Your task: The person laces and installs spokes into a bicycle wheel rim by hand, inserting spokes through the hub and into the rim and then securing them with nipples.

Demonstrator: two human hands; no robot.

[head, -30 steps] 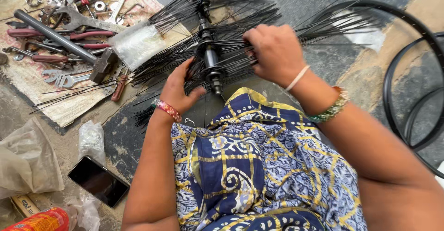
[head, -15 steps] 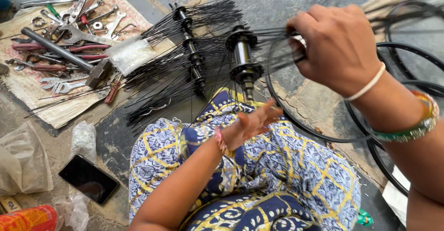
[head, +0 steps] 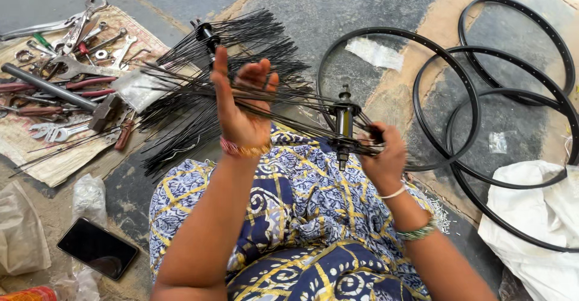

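Even, soft daylight fills the scene, bright without harsh glare. Shadows are faint and diffuse under the black rims (head: pixel 512 126) and tools (head: pixel 66 66). Focus is sharp throughout; the wide lens bends the edges slightly, and the white sack (head: pixel 543 228) looks nearly overexposed.

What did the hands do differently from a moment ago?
The left hand rose from the lap, palm open, and now combs through the black spokes. The right hand dropped from up high and now grips the spokes beside the hub, which came over the patterned cloth. The tools, phone and black rims stayed put.
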